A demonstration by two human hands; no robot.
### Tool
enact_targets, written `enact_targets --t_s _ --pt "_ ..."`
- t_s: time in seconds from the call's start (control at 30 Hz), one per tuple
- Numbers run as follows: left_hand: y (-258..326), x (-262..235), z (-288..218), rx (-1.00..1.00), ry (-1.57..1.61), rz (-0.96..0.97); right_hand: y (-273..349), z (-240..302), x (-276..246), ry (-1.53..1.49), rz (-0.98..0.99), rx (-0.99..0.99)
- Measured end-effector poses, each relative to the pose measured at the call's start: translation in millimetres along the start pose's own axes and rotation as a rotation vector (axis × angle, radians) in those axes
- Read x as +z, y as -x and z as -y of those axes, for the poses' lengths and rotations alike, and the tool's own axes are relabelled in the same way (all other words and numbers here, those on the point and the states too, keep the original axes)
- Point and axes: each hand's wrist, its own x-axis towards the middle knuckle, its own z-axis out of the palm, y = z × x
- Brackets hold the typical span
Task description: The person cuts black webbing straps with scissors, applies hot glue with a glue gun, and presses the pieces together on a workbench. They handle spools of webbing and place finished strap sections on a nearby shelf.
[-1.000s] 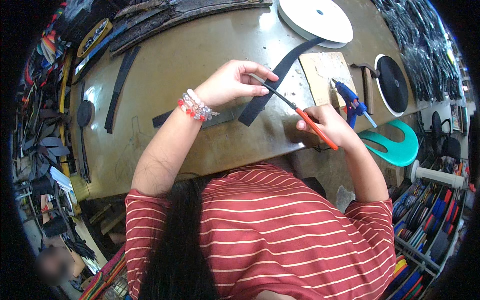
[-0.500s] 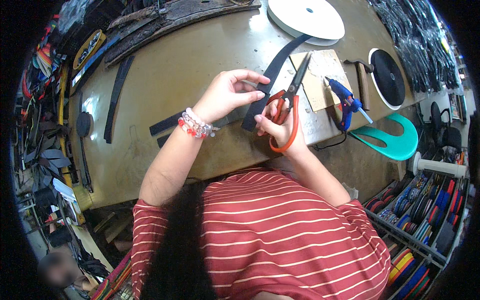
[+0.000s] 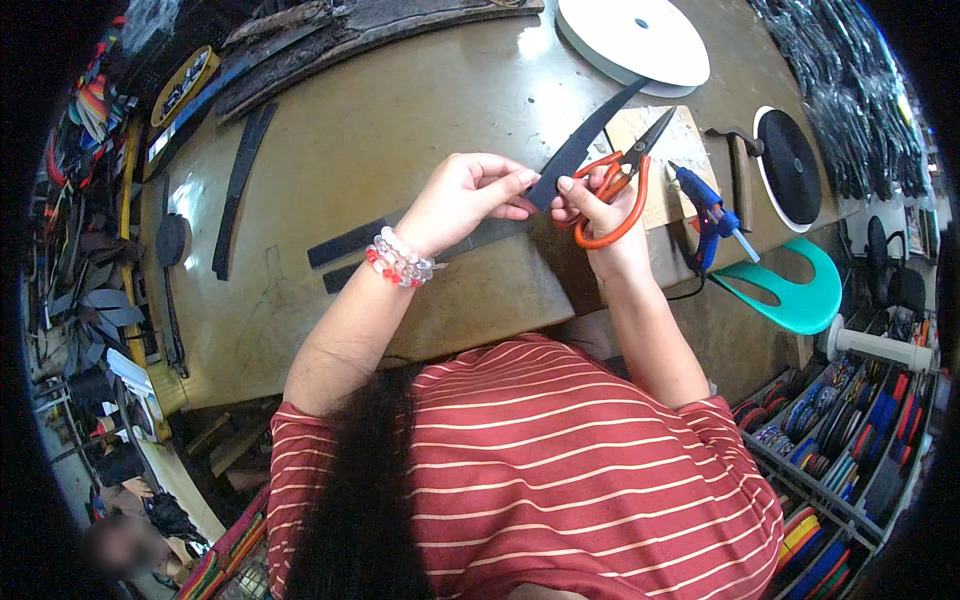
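A long black fabric strip runs from the white reel down to my hands. My left hand is closed in a pinch at the strip's near end. The orange-handled scissors rest in my right hand, blades pointing up and away over a tan board. My right thumb and fingers also grip the strip, just beside the left fingertips. Under and beside my left wrist, cut black strips lie on the table.
A blue glue gun stands right of the board, near a hammer and a black reel. A teal curved piece juts over the table edge. More black strips lie left.
Both hands have shifted right relative to the view. The left fingers now pinch the strip's near end, which no longer hangs below them. My right thumb has come onto the strip.
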Motion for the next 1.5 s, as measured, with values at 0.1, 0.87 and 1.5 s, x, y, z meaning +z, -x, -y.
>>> enact_targets --t_s 0.1,0.87,1.5 --pt "1 1 -1 -0.009 -0.025 0.012 1 -5 -3 -0.016 0.001 -0.004" --pt "4 3 1 -0.050 -0.091 -0.034 -23 2 -23 -0.049 -0.043 -0.056" --pt "-65 -10 -4 0.116 -0.026 -0.137 23 58 -72 0.834 0.361 0.319"
